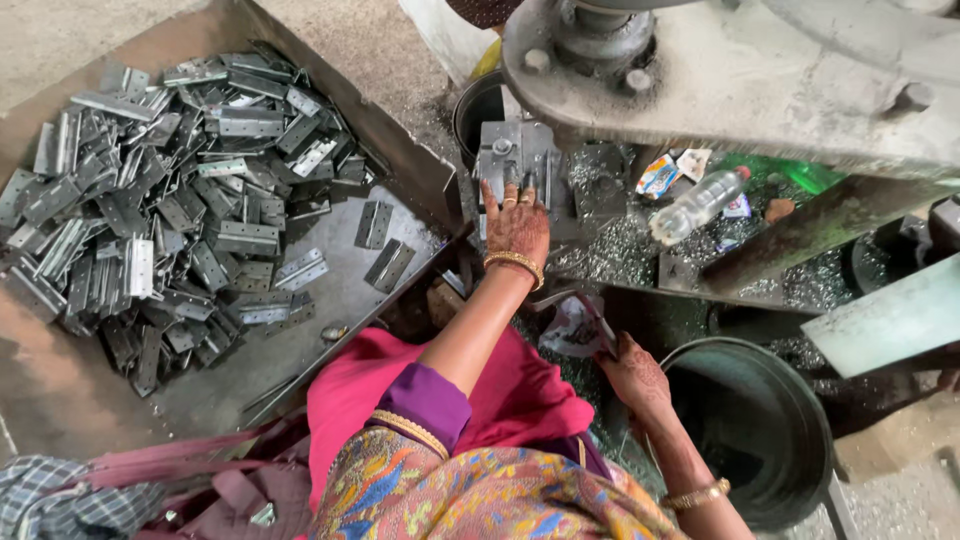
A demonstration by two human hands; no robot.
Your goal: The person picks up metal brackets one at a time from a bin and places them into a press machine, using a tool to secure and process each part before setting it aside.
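My left hand (516, 226) reaches forward and lies flat on the grey metal die block (520, 155) of a press, fingers spread over its front edge; I cannot tell whether a small part lies under the fingertips. My right hand (632, 372) is lower, near my lap, closed around the end of a thin metal lever (585, 308) that slants up to the left. Both wrists wear gold bangles. The heavy grey machine body (740, 70) overhangs the die block from above.
A large rusty tray (330, 300) on the left holds a heap of several flat steel hinges (170, 200). A dark round bin (750, 420) stands at lower right. A plastic bottle (700, 203), wrappers and metal swarf lie behind the press. Pink cloth covers my lap.
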